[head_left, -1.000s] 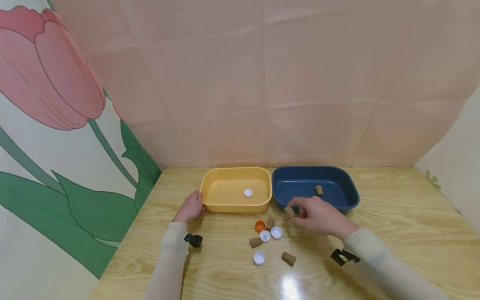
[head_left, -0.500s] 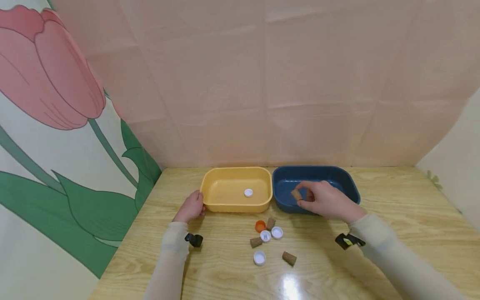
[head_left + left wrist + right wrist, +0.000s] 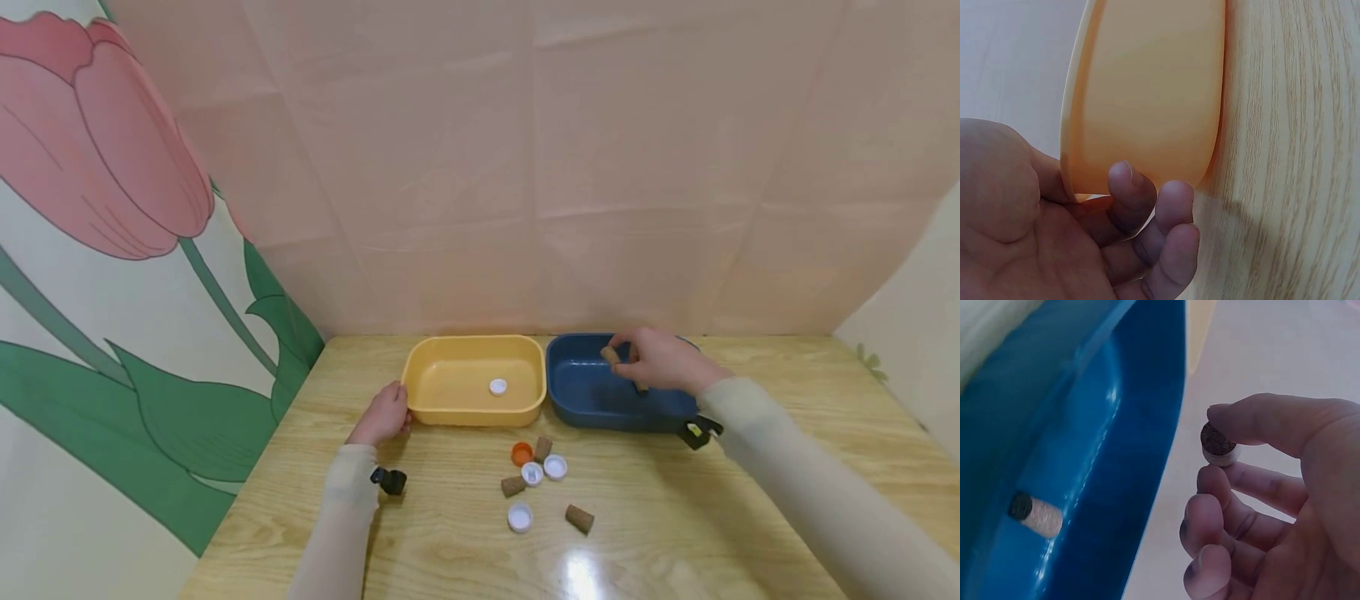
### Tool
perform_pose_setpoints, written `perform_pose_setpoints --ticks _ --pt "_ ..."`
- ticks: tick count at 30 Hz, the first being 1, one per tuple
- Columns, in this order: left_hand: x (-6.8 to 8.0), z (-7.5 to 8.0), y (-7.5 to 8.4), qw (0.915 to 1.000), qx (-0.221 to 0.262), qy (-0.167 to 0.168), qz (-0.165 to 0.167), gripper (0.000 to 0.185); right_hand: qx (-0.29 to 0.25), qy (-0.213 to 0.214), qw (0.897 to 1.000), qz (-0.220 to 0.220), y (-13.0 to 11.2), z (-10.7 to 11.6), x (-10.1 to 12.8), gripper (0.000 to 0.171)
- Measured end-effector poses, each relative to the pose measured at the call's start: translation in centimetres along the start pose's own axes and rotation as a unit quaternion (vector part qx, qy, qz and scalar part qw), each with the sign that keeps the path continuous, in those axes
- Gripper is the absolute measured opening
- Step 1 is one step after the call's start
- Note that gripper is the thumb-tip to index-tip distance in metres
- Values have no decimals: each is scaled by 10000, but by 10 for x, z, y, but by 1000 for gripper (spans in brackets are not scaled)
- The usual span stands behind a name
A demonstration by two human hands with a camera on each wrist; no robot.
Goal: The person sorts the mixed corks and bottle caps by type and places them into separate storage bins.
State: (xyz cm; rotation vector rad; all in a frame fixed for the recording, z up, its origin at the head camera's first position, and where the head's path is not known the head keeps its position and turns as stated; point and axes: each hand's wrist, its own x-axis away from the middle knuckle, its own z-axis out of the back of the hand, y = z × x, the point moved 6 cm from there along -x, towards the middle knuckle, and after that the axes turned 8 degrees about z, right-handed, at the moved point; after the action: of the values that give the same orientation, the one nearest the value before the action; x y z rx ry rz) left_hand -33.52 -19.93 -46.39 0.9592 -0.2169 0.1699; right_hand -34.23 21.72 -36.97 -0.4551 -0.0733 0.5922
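My right hand [image 3: 670, 360] pinches a cork [image 3: 611, 356] between thumb and fingers above the blue tray [image 3: 600, 421]. The right wrist view shows that cork [image 3: 1219, 445] apart from the tray wall, and another cork [image 3: 1037, 514] lying inside on the tray floor. With my left hand [image 3: 382, 414] I hold the left end of the yellow tray [image 3: 474, 417]. In the left wrist view the thumb goes over its rim and curled fingers [image 3: 1175, 200] lie at the outer wall. A white bottle cap [image 3: 498, 387] sits in the yellow tray.
In front of the trays lie an orange cap [image 3: 522, 454], several white caps [image 3: 520, 517] and loose corks [image 3: 580, 518] on the wooden table [image 3: 442, 533]. The two trays stand side by side, close to the pink sheet [image 3: 420, 208] at the back.
My right hand has carried the cork from the front edge of the blue tray up and back over its far part. The left hand stays on the yellow tray.
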Motion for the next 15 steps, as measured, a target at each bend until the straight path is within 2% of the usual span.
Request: perform_pose_setpoints --ticks 5,11,15 --pt "1 0 -1 10000 -4 -7 12 37 94 -241 9997 -37 10 -3 -11 35" --pt "-1 0 -1 10000 -33 -9 -9 36 488 -271 9984 -8 24 -4 -26 33" --pt "0 1 0 10000 -9 -17 4 37 313 -563 9976 -264 35 -9 -31 35"
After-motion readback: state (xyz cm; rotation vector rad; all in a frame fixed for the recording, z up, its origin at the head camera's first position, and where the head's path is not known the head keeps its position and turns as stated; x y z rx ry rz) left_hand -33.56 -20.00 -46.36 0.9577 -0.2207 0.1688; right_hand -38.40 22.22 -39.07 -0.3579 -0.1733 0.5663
